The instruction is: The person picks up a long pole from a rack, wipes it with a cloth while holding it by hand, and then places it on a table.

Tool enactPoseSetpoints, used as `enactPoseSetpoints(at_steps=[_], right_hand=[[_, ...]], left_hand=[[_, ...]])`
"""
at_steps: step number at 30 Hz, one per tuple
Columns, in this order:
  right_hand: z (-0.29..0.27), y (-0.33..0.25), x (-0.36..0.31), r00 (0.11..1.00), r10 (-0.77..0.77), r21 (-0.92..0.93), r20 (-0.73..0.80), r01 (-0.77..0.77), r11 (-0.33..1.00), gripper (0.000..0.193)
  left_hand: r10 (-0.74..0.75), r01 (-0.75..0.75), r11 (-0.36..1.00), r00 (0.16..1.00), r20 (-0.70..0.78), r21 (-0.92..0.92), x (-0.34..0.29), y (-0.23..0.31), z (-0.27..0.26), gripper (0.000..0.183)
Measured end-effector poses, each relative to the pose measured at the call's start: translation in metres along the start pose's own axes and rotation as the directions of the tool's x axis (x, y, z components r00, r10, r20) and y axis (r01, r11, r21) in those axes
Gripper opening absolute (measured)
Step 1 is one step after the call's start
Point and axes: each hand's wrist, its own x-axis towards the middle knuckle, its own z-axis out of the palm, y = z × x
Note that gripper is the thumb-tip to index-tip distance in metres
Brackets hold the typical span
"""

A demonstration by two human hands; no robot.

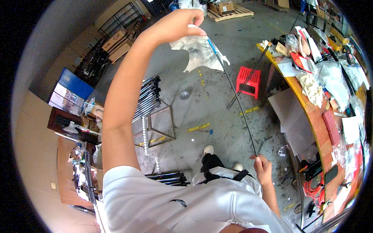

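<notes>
My left hand (pixel 184 26) is raised high at the top of the view, its fingers closed on a stained white cloth (pixel 200 52) that hangs down below them. From that hand a long, thin dark rod (pixel 241 110) slants down to the right, with a blue section near its upper end. Whether the cloth wraps fully round the rod under my fingers is hidden. Lower down, near my waist, my right hand (pixel 263 167) grips the rod's other end between thumb and fingers.
A red plastic stool (pixel 248 82) stands on the floor behind the rod. On the right runs a cluttered workbench (pixel 307 112) with plastic bags, papers and a phone (pixel 331 174). To the left, a metal stand (pixel 173 120) bears several dark rods (pixel 148 97). More rods (pixel 171 178) lie below.
</notes>
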Motion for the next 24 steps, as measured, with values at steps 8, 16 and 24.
enactPoseSetpoints(at_steps=[8,16,24], right_hand=[[0.001,-0.007,0.0,0.998,0.049,-0.076,0.03,-0.047,0.996,0.032],[0.002,0.0,0.0,0.999,0.038,-0.035,-0.025,-0.039,0.999,0.037],[0.011,-0.003,-0.003,1.0,0.015,0.014,-0.016,-0.015,1.0,0.047]], left_hand=[[0.008,-0.031,0.956,0.997,-0.08,-0.29,-0.008,0.004,0.004,0.019],[-0.006,-0.047,0.914,0.992,-0.129,-0.403,-0.026,0.042,-0.002,0.025],[-0.012,-0.089,0.935,0.96,-0.281,-0.344,-0.044,0.049,0.002,0.027]])
